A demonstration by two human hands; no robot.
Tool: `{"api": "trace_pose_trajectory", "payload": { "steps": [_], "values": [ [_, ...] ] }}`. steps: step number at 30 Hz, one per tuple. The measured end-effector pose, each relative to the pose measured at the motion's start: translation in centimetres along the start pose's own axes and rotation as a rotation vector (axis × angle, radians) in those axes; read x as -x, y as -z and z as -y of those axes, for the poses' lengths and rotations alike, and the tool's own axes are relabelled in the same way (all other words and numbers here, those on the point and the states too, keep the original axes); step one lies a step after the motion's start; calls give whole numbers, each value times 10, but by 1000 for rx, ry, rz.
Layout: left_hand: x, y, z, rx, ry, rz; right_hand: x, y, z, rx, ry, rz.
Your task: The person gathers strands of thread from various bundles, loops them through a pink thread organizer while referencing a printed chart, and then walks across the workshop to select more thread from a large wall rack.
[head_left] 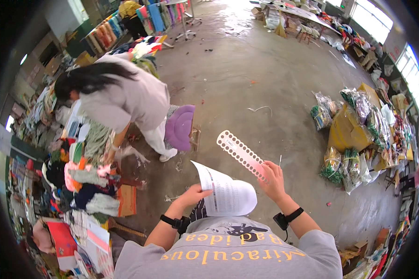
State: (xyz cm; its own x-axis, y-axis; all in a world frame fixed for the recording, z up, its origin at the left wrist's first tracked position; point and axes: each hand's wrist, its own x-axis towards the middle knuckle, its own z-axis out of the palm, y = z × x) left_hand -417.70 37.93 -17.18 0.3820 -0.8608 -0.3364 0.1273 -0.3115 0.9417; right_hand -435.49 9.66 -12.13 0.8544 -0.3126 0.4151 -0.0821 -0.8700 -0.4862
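My left hand (193, 195) is closed on the edge of some white printed paper sheets (229, 194), which curl over in front of my body. In my right hand (273, 181) is the near end of a long, pale pinkish perforated card (239, 151). Rows of round holes run along both of its long edges, and a small label sits near its rounded far end. The card slants up and to the left, apart from the sheets.
At the left, a person (125, 93) bends over a table heaped with yarn (86, 176). A purple-seated chair (180, 128) stands beside them. Bagged yarn (354, 169) surrounds a large yellow sack (347, 128) on the right. A red folder (62, 242) lies at lower left.
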Motion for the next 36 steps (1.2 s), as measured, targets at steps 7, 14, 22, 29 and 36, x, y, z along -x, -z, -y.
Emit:
{"api": "trace_pose_trajectory", "payload": {
  "steps": [7,14,22,29,36],
  "values": [
    [-183,142,73,711,422,-315,-142,-26,-77,32,6,-78],
    [-377,245,-30,396,285,-285,-307,-32,-142,118,-54,-84],
    [-532,307,-282,67,-50,483,-446,-54,-268,155,-202,-239],
    [-695,406,-340,204,67,-177,-632,-76,-424,129,-218,-345],
    [-796,509,-411,598,-203,-550,-901,-140,-500,-90,19,-201]
  ]
}}
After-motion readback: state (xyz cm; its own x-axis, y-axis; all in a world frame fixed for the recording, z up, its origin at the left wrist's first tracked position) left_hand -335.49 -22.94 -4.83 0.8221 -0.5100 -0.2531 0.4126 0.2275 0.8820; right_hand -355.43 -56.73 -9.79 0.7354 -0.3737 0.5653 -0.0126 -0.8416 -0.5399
